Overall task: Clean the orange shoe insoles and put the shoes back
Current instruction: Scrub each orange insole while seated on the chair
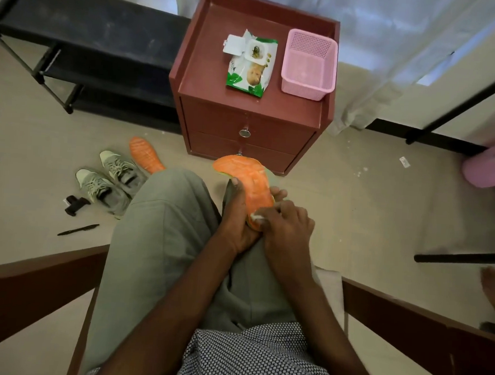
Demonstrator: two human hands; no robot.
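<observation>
My left hand (240, 216) grips the orange insole (248, 181) over my knee; my right hand (288, 233) pinches a white wipe (256, 217) against its heel; the second insole (145, 155) lies at ten o'clock, beside the grey shoes (110, 182).

Orange insole (245, 177) over knee; second insole (145, 155) beside grey shoes (112, 180)

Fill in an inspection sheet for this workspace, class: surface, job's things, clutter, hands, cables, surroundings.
Surface: beige floor; red-brown nightstand top.
Job's things: one orange insole in hand, second insole on floor beside grey shoes; wipes pack open.
Clutter: pen, black clip, pink basket.
Hands: left hand holds insole; right hand presses white wipe on it.
Cables: nothing seen.
Surroundings: black shoe rack, curtain.
</observation>
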